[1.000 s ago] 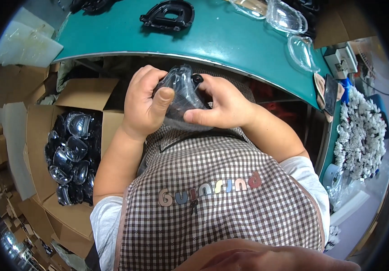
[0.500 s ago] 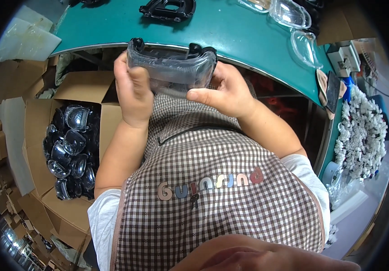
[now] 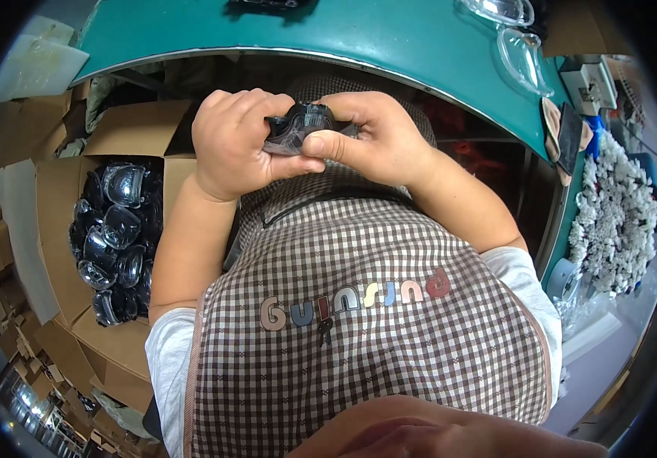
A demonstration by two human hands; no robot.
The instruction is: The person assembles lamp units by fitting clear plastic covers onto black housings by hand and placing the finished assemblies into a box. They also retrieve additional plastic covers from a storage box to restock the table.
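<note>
Both hands grip one vehicle lamp (image 3: 292, 136), a clear lens joined to a black housing, held over my lap just in front of the bench edge. My left hand (image 3: 238, 145) wraps its left end, thumb along the lower side. At the other end my right hand (image 3: 378, 141) pinches it, thumb across the clear face and fingers behind. The lamp is turned end-on, and much of it is hidden by the fingers. Beyond it, a black housing (image 3: 271, 6) lies on the green bench (image 3: 321, 34), cut off by the upper edge of the picture.
An open cardboard box (image 3: 61, 229) at my left holds several lamps (image 3: 118, 227). Clear lenses (image 3: 521, 61) lie at the bench's right. Farther right are a phone (image 3: 569, 133) and a heap of small white parts (image 3: 615, 221). White slabs (image 3: 34, 65) sit at the upper left.
The lamp has turned from showing its broad ribbed lens to a narrow end view. My hands have come closer together around it. The view has shifted, so the bench sits higher.
</note>
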